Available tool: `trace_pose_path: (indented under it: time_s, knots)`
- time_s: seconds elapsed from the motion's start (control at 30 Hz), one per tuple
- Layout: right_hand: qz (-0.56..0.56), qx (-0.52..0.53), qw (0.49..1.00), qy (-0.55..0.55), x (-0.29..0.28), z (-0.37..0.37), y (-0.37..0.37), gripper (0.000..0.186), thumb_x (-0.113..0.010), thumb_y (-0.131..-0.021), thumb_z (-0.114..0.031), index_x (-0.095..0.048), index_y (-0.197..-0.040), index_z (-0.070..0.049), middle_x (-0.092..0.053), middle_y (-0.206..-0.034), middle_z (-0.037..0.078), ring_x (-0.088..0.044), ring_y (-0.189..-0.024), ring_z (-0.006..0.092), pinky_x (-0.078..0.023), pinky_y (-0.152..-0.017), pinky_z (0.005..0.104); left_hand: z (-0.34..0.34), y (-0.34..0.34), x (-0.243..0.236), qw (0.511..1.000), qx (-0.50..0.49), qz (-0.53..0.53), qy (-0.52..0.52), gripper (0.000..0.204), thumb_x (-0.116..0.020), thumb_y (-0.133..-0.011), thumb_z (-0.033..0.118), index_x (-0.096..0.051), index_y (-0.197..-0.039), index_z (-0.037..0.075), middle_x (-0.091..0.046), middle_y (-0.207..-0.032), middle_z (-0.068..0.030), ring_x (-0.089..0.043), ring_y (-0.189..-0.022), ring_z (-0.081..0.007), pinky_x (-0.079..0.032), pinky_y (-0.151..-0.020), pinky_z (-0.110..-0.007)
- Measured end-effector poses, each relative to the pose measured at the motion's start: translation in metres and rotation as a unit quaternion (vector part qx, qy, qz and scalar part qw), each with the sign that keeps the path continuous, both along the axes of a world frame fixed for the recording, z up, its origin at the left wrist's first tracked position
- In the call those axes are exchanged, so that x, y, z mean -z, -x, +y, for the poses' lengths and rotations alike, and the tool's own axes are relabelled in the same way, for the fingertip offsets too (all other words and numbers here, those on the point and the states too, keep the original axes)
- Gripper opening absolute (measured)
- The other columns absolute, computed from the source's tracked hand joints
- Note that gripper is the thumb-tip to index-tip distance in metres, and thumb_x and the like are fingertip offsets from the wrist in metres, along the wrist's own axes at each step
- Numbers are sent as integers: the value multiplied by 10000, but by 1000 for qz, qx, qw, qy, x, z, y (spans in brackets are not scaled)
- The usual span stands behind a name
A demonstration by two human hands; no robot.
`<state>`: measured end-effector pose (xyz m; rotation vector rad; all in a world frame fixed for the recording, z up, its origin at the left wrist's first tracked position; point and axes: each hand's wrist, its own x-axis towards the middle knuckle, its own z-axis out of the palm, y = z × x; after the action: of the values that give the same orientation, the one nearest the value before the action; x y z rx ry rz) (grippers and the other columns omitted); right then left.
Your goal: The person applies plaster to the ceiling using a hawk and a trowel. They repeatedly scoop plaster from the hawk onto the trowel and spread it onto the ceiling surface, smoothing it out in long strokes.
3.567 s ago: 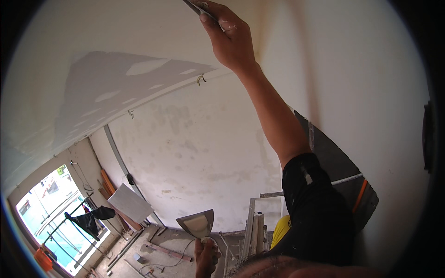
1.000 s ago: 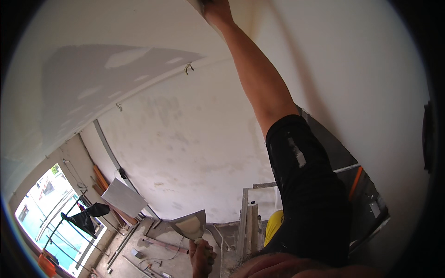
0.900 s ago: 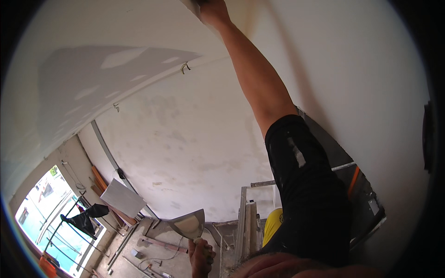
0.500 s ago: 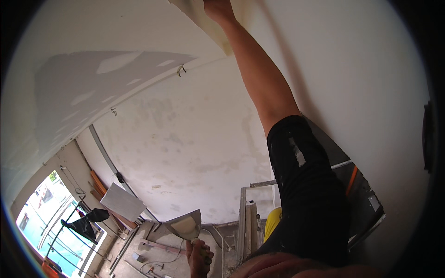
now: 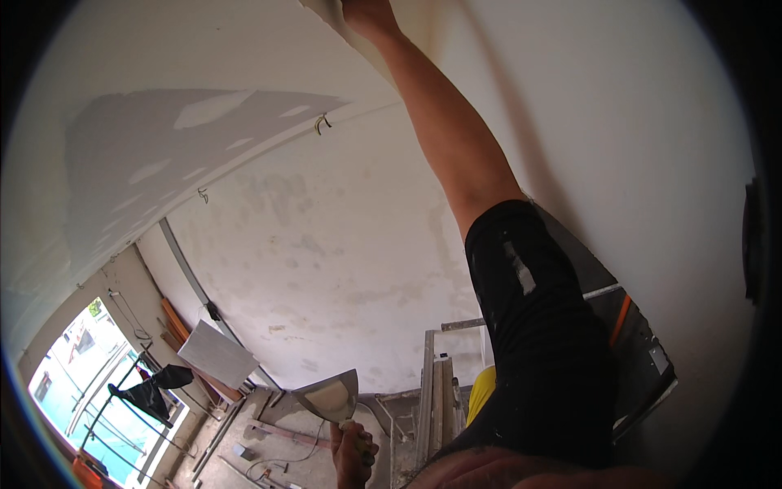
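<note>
Low in the view, my left hand (image 5: pixel 353 455) is closed round the handle of a wide putty knife (image 5: pixel 350 385). Its flared metal blade points up and carries a patch of pale filler (image 5: pixel 329 398). My right arm, in a black sleeve with a whitish smear, stretches up to the ceiling. At the top edge my right hand (image 5: pixel 371 18) is partly cut off, its fingers mostly out of sight. It appears to grip a wide flat finishing blade (image 5: pixel 358 42), seen nearly edge-on against the ceiling (image 5: pixel 244 41).
A patchy plastered wall (image 5: pixel 326 244) stands ahead, a smooth white wall (image 5: pixel 652 163) at right. Wires (image 5: pixel 322 124) hang near the ceiling edge. Below are a metal frame (image 5: pixel 428 391), a leaning light board (image 5: pixel 218 354), loose lengths on the floor (image 5: pixel 285 432) and a bright window opening (image 5: pixel 98 383).
My right hand has shifted slightly left along the ceiling, and the blade there shows as a narrower strip. The putty knife in my left hand has moved slightly right.
</note>
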<state>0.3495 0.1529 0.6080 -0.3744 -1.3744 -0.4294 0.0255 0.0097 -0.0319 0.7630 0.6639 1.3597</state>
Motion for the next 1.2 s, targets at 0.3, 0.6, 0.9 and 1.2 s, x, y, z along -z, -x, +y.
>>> trace_pose_path:
  time_s: [0.3,0.6,0.9,1.2]
  knots:
    - [-49,28,998,-30,29,-20,3,465,-418,-1037,-172,-528,-1466,-32,-563,-1460,246,-520,-1378,372,-406,-1144,393,0,0,-4,1000,-13,-8,27,207,-586,-1019,95,-532,-1153,243,-560,-819,-6,-612,-673,-153,-517,-528,-332]
    - [-60,17,986,-155,74,-33,24,376,-539,-1030,-152,-563,-1385,-29,-643,-1340,207,-605,-1263,380,-490,-1030,401,-1,0,-1,1000,-17,-8,25,253,-586,-1009,86,-516,-1196,242,-559,-811,-5,-626,-646,-158,-536,-510,-336]
    - [-50,34,981,-185,107,-60,31,323,-571,-982,-116,-691,-1282,-110,-704,-1270,98,-672,-1081,327,-524,-941,403,-3,-5,-11,1000,-11,-13,25,303,-568,-990,62,-512,-1234,234,-562,-804,-22,-617,-634,-164,-531,-492,-336]
    - [18,-213,965,153,283,-95,-12,279,-591,-1056,-163,-661,-1286,-20,-719,-1192,75,-652,-1131,171,-506,-988,349,-10,-11,-74,992,117,-37,22,289,-495,-1005,210,-449,-1288,174,-553,-845,-54,-538,-585,-175,-431,-409,-298]
